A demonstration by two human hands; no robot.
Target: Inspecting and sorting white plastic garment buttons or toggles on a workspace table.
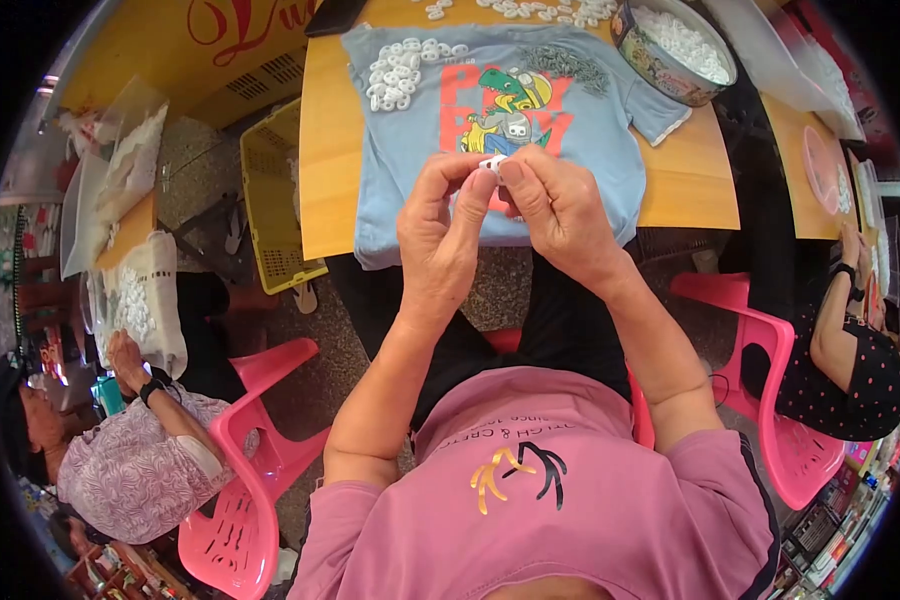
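Note:
My left hand point(438, 228) and my right hand point(568, 212) meet above the near part of a light blue T-shirt point(395, 160) spread on the table. Between their thumbs and fingertips is a small white plastic piece point(491, 165) with dark holes, pinched from both sides and partly hidden by the thumbs. On the shirt's far left lies a heap of similar white oval pieces point(398, 75). Small dark metal-looking pieces point(568, 70) are heaped at its far right; their exact kind is too small to tell.
At the table's point(328, 150) far right stands a round tin point(660, 84) filled with white pieces. More white pieces point(555, 12) lie along the far edge. A yellow crate point(275, 215) is beside the table's left. People sit on both sides, near pink chairs point(238, 520).

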